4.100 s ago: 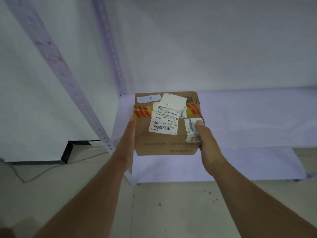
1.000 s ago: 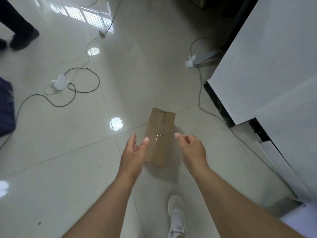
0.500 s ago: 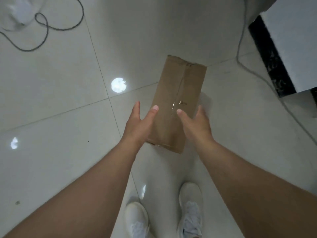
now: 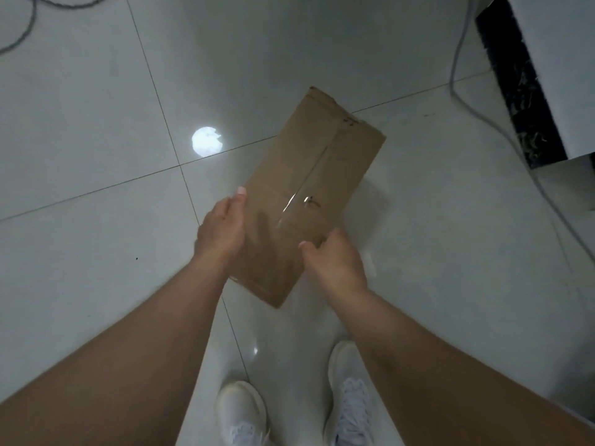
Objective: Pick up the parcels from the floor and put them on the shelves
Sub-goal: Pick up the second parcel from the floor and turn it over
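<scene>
A long brown cardboard parcel (image 4: 309, 175) lies on the pale tiled floor, angled from lower left to upper right, with clear tape along its top seam. My left hand (image 4: 222, 228) presses flat against the parcel's left side, fingers straight. My right hand (image 4: 331, 259) curls over the near right edge, thumb on top and fingers wrapped down the side. Whether the parcel has left the floor I cannot tell. The shelves are out of view.
My two white shoes (image 4: 241, 413) stand just below the parcel. A grey cable (image 4: 457, 75) runs across the floor at the right, beside a white panel with a black base (image 4: 515, 75). Another cable (image 4: 25, 30) loops at the top left.
I have bent closer over the parcel. Both hands have come down from above it onto its two sides, the right one curling around the edge.
</scene>
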Action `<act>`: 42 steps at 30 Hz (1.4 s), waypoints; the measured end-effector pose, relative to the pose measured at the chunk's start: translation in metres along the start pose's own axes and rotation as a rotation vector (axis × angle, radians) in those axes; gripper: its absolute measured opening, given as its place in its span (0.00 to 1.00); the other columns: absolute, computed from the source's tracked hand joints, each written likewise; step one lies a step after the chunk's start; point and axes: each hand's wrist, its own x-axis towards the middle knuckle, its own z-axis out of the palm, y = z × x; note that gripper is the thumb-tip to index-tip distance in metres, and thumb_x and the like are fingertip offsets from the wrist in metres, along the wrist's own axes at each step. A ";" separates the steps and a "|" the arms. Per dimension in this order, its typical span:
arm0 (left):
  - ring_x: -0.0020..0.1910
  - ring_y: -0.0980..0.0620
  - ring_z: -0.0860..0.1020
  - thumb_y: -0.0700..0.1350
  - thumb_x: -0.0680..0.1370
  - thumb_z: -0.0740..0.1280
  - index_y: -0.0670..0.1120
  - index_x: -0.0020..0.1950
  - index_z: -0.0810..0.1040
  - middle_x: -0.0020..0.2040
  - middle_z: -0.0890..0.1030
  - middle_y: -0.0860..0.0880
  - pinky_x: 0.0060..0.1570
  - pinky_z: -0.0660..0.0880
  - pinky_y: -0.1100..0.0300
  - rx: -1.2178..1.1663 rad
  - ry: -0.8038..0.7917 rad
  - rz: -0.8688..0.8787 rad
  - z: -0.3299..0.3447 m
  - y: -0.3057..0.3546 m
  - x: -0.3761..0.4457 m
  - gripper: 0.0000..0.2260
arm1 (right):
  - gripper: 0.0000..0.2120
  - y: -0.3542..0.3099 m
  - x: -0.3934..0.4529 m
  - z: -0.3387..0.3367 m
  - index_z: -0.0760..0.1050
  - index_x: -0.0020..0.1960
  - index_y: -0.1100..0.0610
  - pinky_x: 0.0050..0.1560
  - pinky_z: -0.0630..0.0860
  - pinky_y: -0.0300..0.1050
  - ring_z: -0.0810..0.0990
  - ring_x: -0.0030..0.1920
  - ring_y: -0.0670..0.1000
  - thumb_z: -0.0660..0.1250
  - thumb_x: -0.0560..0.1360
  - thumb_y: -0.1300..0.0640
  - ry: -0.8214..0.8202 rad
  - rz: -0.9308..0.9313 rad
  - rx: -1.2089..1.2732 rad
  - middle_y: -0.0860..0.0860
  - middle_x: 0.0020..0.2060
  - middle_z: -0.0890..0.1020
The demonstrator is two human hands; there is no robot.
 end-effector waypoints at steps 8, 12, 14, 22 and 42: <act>0.80 0.48 0.41 0.60 0.78 0.57 0.54 0.79 0.53 0.82 0.45 0.49 0.75 0.39 0.41 0.354 0.066 0.059 -0.001 -0.009 -0.015 0.31 | 0.23 -0.016 -0.007 -0.014 0.66 0.69 0.57 0.62 0.68 0.51 0.68 0.68 0.59 0.60 0.75 0.55 0.111 -0.134 -0.112 0.57 0.68 0.68; 0.80 0.46 0.41 0.57 0.79 0.57 0.53 0.80 0.52 0.82 0.43 0.47 0.75 0.41 0.42 0.457 0.043 0.089 0.008 -0.018 -0.021 0.30 | 0.31 -0.015 -0.013 -0.004 0.52 0.77 0.54 0.74 0.53 0.50 0.51 0.77 0.56 0.58 0.77 0.56 0.002 -0.340 -0.374 0.51 0.79 0.50; 0.80 0.46 0.41 0.56 0.79 0.57 0.52 0.80 0.51 0.82 0.43 0.46 0.76 0.41 0.44 0.430 0.035 0.066 0.008 -0.024 -0.023 0.31 | 0.32 -0.009 -0.018 0.003 0.49 0.77 0.56 0.74 0.51 0.51 0.48 0.78 0.54 0.57 0.77 0.56 -0.049 -0.305 -0.439 0.51 0.79 0.48; 0.80 0.42 0.45 0.55 0.75 0.67 0.47 0.80 0.39 0.81 0.39 0.43 0.76 0.50 0.43 -0.032 0.263 -0.364 -0.009 -0.046 -0.022 0.45 | 0.24 -0.011 -0.024 -0.002 0.64 0.70 0.58 0.67 0.62 0.50 0.65 0.69 0.58 0.59 0.76 0.52 0.069 -0.311 -0.446 0.56 0.69 0.70; 0.67 0.35 0.71 0.56 0.72 0.64 0.40 0.73 0.60 0.70 0.70 0.39 0.66 0.69 0.41 -0.564 0.500 -0.656 -0.047 -0.080 0.008 0.34 | 0.42 -0.031 0.025 -0.020 0.59 0.72 0.60 0.66 0.64 0.57 0.64 0.70 0.62 0.53 0.71 0.30 0.081 -0.125 -0.412 0.62 0.69 0.65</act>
